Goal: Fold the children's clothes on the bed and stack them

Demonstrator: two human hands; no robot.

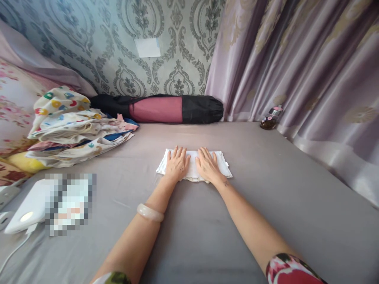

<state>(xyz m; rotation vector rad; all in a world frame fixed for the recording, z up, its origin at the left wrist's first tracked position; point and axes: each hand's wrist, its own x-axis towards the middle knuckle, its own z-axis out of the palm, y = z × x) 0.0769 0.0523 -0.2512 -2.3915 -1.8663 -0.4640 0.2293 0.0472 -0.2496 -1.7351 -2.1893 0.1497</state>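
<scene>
Both open, clasping nothing, left grip (177,165) and right grip (207,165) flat on cloth (192,167); looks soft, light, pinch its corners

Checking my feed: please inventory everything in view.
folded cloth: 1, white, centre
sheet: 1, grey, beneath
fabric pile: 1, multicoloured, left
soft item: 1, yellow, left
floral fabric: 1, pink, left
drape: 1, pink, upper left
roll: 1, black-pink, back
wallpaper: 1, grey, back
card: 1, white, wall
curtain: 1, mauve, right
bottle: 1, brown, right
device: 1, white, left
cable: 1, white, left
blurred item: 1, unclear, left
fittings: 2, white, left edge
bangle: 1, white, left forearm
sleeves: 2, multicoloured, bottom
left hand: 1, bare, on cloth
right hand: 1, bare, on cloth
</scene>
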